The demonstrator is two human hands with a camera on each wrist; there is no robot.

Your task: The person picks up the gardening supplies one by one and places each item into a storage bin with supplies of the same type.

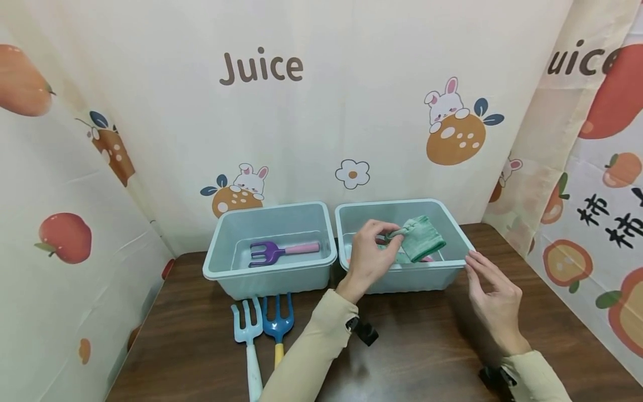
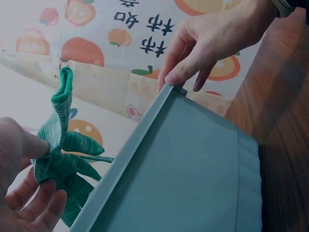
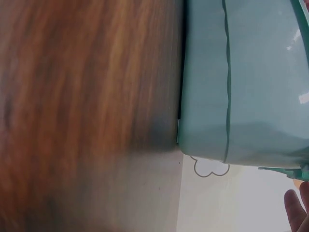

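My left hand (image 1: 393,237) is over the right pale blue bin (image 1: 454,223) and pinches a green knitted glove (image 1: 421,239) by its cuff between thumb and fingers. In the left wrist view the glove (image 2: 60,145) hangs from that hand (image 2: 19,183), beside the bin's rim (image 2: 140,140). My right hand (image 1: 474,262) has nearly straight fingers that touch the bin's front right corner, as the left wrist view also shows (image 2: 193,53). It holds nothing. More green fabric (image 1: 402,258) and something pink (image 1: 428,258) lie in the bin under the glove.
The left bin (image 1: 216,262) holds a purple rake with a pink handle (image 1: 281,251). A light blue toy fork (image 1: 248,340) and a darker blue one with a yellow handle (image 1: 277,326) lie on the brown table (image 1: 417,346). Printed curtains close off three sides.
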